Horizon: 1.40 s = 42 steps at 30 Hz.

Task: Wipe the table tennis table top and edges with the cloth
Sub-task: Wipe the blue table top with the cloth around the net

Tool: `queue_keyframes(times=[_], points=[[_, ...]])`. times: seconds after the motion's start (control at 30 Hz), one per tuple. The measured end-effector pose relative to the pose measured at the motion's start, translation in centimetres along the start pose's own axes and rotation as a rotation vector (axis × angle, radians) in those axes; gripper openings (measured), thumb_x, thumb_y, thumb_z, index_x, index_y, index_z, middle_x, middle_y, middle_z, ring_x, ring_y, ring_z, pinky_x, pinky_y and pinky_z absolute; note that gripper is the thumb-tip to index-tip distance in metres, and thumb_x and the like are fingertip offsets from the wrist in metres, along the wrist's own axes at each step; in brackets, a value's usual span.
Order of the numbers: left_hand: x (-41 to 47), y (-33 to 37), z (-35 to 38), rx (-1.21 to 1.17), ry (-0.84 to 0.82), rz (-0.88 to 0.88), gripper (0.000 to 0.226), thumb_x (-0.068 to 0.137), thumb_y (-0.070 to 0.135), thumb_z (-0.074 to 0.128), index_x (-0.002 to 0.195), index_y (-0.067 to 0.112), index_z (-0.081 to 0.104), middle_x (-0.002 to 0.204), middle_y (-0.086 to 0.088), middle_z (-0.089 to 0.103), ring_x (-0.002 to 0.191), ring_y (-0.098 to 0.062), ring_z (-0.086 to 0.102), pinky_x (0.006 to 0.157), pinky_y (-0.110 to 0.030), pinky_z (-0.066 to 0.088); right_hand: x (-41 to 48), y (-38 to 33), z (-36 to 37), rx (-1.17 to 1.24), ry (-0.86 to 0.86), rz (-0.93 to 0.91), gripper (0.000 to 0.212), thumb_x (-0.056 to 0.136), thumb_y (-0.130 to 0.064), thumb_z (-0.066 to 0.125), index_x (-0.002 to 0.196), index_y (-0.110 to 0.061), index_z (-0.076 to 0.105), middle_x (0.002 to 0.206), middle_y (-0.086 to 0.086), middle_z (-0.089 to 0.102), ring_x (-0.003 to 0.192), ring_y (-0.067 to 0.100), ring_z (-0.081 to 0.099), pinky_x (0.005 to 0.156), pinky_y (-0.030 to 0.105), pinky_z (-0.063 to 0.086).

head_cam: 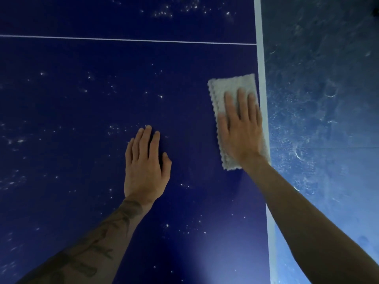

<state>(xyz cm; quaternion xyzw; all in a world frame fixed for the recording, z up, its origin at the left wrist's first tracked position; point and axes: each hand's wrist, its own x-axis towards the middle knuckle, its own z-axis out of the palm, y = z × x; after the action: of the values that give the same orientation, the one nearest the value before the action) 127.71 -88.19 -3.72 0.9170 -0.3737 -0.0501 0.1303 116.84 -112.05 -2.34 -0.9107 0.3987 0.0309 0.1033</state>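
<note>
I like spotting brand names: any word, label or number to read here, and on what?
None can be read.
The dark blue table tennis table top bears only white lines, no lettering.
The folded pale grey cloth shows no label.
The dark tattoo on the left forearm is too blurred to read.

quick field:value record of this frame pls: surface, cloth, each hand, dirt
surface: dark blue table top with a thin white line across it and a white edge stripe on its right side
cloth: pale folded cloth, flat on the top, alongside the edge stripe
right hand: right hand flat on the cloth, fingers straight, pressing it down
left hand: left hand flat on the bare top, left of the cloth, holding nothing
dirt: white specks scattered over much of the top
beyond edge: mottled bluish floor
</note>
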Motion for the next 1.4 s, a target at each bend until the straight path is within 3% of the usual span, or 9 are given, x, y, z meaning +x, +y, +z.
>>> queue_keyframes(times=[0.1, 0.27, 0.43, 0.57, 0.73, 0.87, 1.0, 1.17, 1.4], points=[[0.0, 0.1, -0.1, -0.006, 0.004, -0.001, 0.056, 0.107, 0.033, 0.037, 0.156, 0.006, 0.041, 0.167, -0.014, 0.033, 0.158, -0.031, 0.025, 0.130, -0.051, 0.019, 1.6, -3.0, 0.1, 0.037, 0.046, 0.127, 0.064, 0.113, -0.048, 0.020, 0.172, -0.025, 0.006, 0.179, 0.012, 0.000, 0.165, 0.036, -0.002, 0.133, 0.054, 0.006], [-0.1, -0.2, 0.1, -0.003, 0.006, 0.014, 0.056, 0.107, 0.033, 0.038, 0.157, 0.008, 0.037, 0.168, -0.013, 0.030, 0.159, -0.030, 0.023, 0.131, -0.050, 0.017, -4.4, -3.0, 1.8, -0.038, 0.000, -0.245, 0.062, 0.114, -0.047, 0.018, 0.171, -0.025, 0.009, 0.179, 0.009, 0.003, 0.165, 0.032, 0.000, 0.134, 0.050, 0.009], [-0.1, 0.2, -0.1, -0.019, 0.008, -0.002, 0.056, 0.107, 0.032, 0.037, 0.157, 0.007, 0.038, 0.168, -0.013, 0.031, 0.159, -0.029, 0.022, 0.131, -0.050, 0.016, -3.1, 2.6, -0.1, -0.007, 0.001, 0.031, 0.063, 0.114, -0.047, 0.020, 0.171, -0.025, 0.011, 0.179, 0.009, 0.003, 0.165, 0.031, 0.000, 0.134, 0.050, 0.007], [-0.2, 0.1, 0.0, -0.013, 0.025, 0.007, 0.052, 0.108, 0.027, 0.043, 0.156, 0.006, 0.040, 0.168, -0.014, 0.032, 0.158, -0.031, 0.024, 0.131, -0.051, 0.018, -1.1, -1.2, 0.2, 0.021, 0.041, 0.121, 0.065, 0.113, -0.049, 0.013, 0.171, -0.023, 0.002, 0.178, 0.013, -0.004, 0.165, 0.034, -0.004, 0.133, 0.052, 0.006], [-0.3, 0.2, -0.2, -0.021, 0.008, 0.002, 0.054, 0.109, 0.032, 0.038, 0.158, 0.009, 0.037, 0.170, -0.011, 0.028, 0.159, -0.028, 0.020, 0.132, -0.046, 0.012, -8.2, -3.7, 2.5, -0.052, -0.038, -0.273, 0.062, 0.115, -0.048, 0.014, 0.171, -0.024, 0.003, 0.179, 0.010, -0.002, 0.165, 0.032, -0.004, 0.134, 0.050, 0.008], [-0.3, 0.1, -0.1, -0.034, 0.020, 0.007, 0.053, 0.109, 0.030, 0.042, 0.157, 0.009, 0.038, 0.169, -0.012, 0.029, 0.159, -0.029, 0.020, 0.132, -0.048, 0.014, -7.0, 0.7, 1.4, -0.004, -0.033, -0.053, 0.062, 0.114, -0.049, 0.014, 0.171, -0.030, 0.002, 0.179, 0.005, -0.005, 0.165, 0.027, -0.008, 0.134, 0.048, 0.003], [-0.4, 0.1, -0.2, -0.037, 0.014, 0.007, 0.053, 0.108, 0.030, 0.044, 0.157, 0.008, 0.039, 0.169, -0.012, 0.030, 0.159, -0.029, 0.021, 0.131, -0.048, 0.015, -5.0, -3.7, 1.5, 0.041, 0.041, 0.140, 0.064, 0.113, -0.049, 0.016, 0.171, -0.026, 0.002, 0.179, 0.010, -0.004, 0.165, 0.033, -0.004, 0.134, 0.052, 0.005], [-0.7, -0.6, -0.9, -0.071, -0.049, 0.054, 0.057, 0.108, 0.029, 0.046, 0.160, 0.007, 0.036, 0.171, -0.012, 0.025, 0.161, -0.028, 0.018, 0.132, -0.050, 0.012, -10.1, -5.0, 2.8, -0.057, -0.059, -0.276, 0.062, 0.114, -0.048, 0.010, 0.171, -0.027, 0.001, 0.179, 0.008, -0.005, 0.165, 0.030, -0.007, 0.134, 0.050, 0.006], [-8.0, -3.2, -1.5, 0.022, -0.077, 0.135, 0.056, 0.110, 0.029, 0.039, 0.159, 0.003, 0.036, 0.171, -0.013, 0.027, 0.160, -0.028, 0.022, 0.131, -0.050, 0.016, -6.7, -3.6, 1.2, 0.016, 0.003, 0.119, 0.065, 0.113, -0.050, 0.014, 0.171, -0.025, -0.001, 0.179, 0.011, -0.006, 0.165, 0.034, -0.005, 0.133, 0.054, 0.006]])
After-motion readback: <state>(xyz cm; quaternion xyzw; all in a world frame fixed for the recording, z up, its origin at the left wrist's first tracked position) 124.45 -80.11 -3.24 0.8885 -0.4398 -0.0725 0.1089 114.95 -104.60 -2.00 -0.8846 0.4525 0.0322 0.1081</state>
